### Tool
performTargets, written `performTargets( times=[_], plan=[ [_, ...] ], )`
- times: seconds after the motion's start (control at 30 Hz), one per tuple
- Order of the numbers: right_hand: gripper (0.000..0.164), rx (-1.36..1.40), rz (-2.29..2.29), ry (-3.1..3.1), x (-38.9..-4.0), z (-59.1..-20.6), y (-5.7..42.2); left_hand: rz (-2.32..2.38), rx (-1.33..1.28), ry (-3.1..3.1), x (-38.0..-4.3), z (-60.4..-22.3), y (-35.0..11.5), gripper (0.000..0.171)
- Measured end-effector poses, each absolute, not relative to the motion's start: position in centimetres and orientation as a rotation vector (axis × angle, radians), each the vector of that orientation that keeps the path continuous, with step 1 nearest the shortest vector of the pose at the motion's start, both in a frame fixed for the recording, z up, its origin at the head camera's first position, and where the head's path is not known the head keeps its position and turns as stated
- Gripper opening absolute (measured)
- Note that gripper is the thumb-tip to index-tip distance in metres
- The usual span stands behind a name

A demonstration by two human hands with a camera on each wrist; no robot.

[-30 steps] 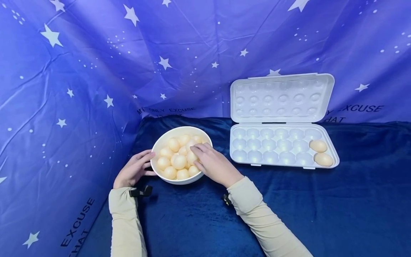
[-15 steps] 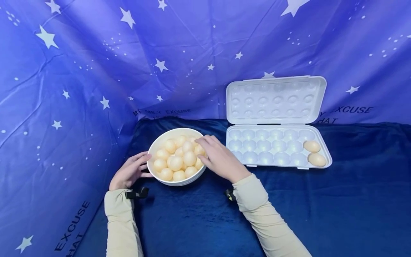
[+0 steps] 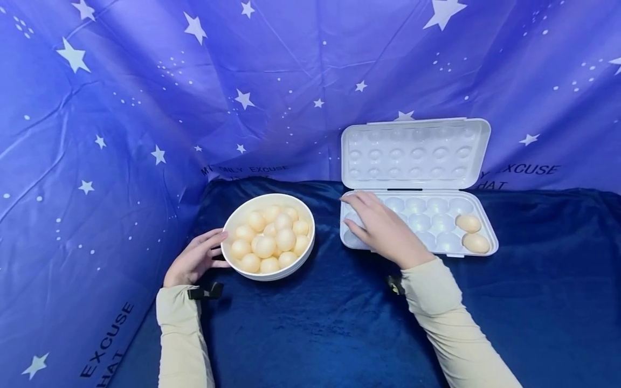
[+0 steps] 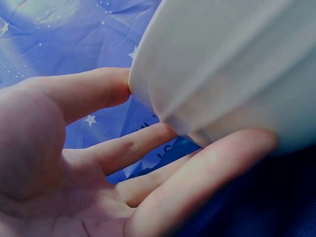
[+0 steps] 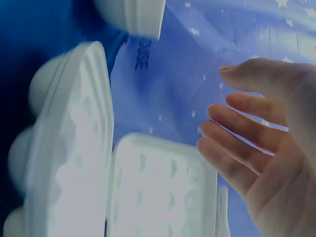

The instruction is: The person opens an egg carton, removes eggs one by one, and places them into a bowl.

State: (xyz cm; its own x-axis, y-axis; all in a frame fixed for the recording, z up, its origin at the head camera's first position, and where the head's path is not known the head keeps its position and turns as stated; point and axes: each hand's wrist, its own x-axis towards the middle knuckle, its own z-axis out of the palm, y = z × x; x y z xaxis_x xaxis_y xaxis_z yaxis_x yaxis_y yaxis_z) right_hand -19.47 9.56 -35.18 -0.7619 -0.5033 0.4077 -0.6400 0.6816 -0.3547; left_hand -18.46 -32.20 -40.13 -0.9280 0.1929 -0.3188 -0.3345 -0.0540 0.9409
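Note:
A white bowl [image 3: 228, 257] piled with pale eggs [image 3: 264, 247] stands on the dark blue cloth. At its left side my left hand [image 3: 193, 261] holds it, the thumb at the rim and the fingertips against the lower outside wall, as the left wrist view shows. My right hand [image 3: 380, 226], holding nothing, hovers over the left end of an open white egg box [image 3: 492, 237] and covers some of its hollows. Apart, slightly bent fingers [image 5: 237, 160] show in the right wrist view. Two browner eggs [image 3: 475, 242] sit in the box's right column, front and middle rows.
Hinged upright, the dimpled lid [image 3: 414, 153] of the box leans back near a blue star-print curtain [image 3: 281, 64]. That curtain also hangs along the left side. Dark blue cloth [image 3: 320, 334] covers the surface in front.
My right hand has left the eggs in the bowl and moved right, over the egg box. The left hand stays at the bowl. The head view has shifted slightly.

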Motion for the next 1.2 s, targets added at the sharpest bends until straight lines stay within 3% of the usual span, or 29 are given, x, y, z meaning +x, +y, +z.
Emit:
performTargets(
  times=[0.3,1.2],
  plan=[
    [0.034,0.751,0.773,-2.574,-19.4,-35.9,14.4,2.043,-0.119,1.901,-18.2,-39.6,-32.9,0.016],
    [0.037,0.221,0.703,-2.956,-20.2,-37.9,26.8,2.029,-0.13,1.9,-18.4,-40.1,-32.2,0.02]
  ],
)
